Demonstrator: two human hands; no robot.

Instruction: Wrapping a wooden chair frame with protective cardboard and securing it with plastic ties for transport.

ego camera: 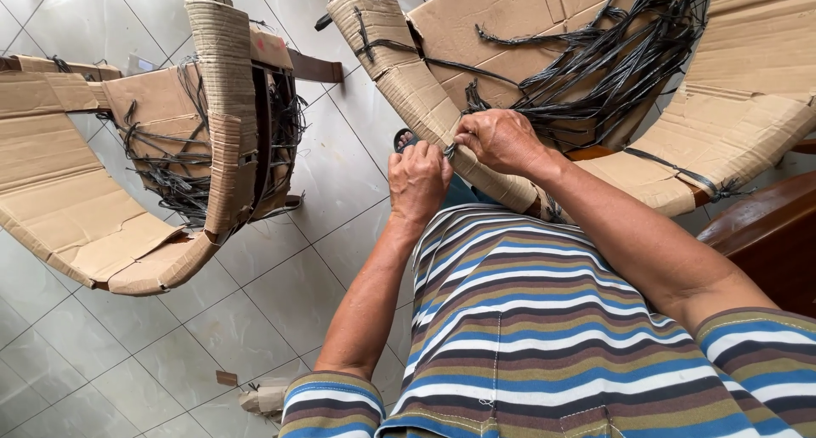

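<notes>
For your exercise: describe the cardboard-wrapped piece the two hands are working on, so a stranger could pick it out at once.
On the tiled floor stand two cardboard-wrapped furniture pieces bound with dark strapping. It is the right-hand wrapped piece, just above the striped shirt. Unlike the left-hand one, both hands, left hand and right hand, pinch a strap at its wrapped edge.

**Out of sight**

The cardboard-wrapped chair runs off the top and right edges. What the fingertips pinch is too small to tell. A sandalled foot peeks out behind the cardboard, mostly hidden.
</notes>
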